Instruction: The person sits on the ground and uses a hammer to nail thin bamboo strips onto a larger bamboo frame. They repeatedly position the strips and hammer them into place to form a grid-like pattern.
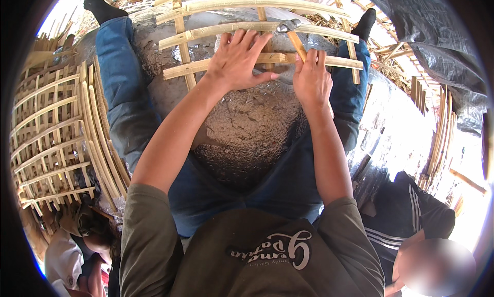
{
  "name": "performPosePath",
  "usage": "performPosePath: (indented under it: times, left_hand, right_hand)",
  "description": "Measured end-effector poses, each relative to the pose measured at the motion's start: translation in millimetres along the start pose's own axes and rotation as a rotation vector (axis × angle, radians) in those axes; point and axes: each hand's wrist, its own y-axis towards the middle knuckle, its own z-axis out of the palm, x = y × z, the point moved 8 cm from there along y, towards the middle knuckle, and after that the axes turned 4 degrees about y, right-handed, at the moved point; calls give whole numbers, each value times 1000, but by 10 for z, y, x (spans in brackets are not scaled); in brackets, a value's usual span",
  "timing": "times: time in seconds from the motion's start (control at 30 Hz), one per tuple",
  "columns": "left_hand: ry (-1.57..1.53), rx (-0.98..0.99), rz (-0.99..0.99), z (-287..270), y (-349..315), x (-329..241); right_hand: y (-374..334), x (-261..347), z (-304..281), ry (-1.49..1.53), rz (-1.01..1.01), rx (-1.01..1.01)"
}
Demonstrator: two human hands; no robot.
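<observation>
My right hand point(314, 80) is wrapped round the wooden handle of a hammer point(296, 42). The hammer's metal head is over the second crosswise slat of a bamboo lattice point(188, 68), which lies across between my lower legs. On the same lattice, left of the hammer, rests my left hand point(236, 59), palm down and fingers spread, its thumb pointing toward the hammer. The fingertips reach the slat near the hammer head. Whether a nail is under the fingers or the hammer, I cannot make out.
Wrinkled silvery sheeting point(247, 117) covers the ground between my legs. Finished-looking bamboo lattices point(46, 127) are stacked on the left, beside long strips point(98, 122). A person in a black striped top point(401, 214) sits at the lower right; another person point(67, 261) is at the lower left. Dark plastic sheeting point(432, 34) hangs upper right.
</observation>
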Motion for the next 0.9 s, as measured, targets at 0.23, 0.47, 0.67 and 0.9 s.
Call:
performPosePath:
  times: [0.23,0.47,0.67,0.9]
  left_hand:
    - [134,-97,-35,13,15,-8]
    - [118,13,-61,59,75,-23]
    - [159,58,-67,51,87,-59]
    - [149,124,-93,37,81,-85]
  right_hand:
    - [6,-28,26,4,-7,-28]
    - [6,-37,34,20,0,-14]
    - [11,-62,65,47,-26,-34]
    - [29,-97,30,139,-22,-10]
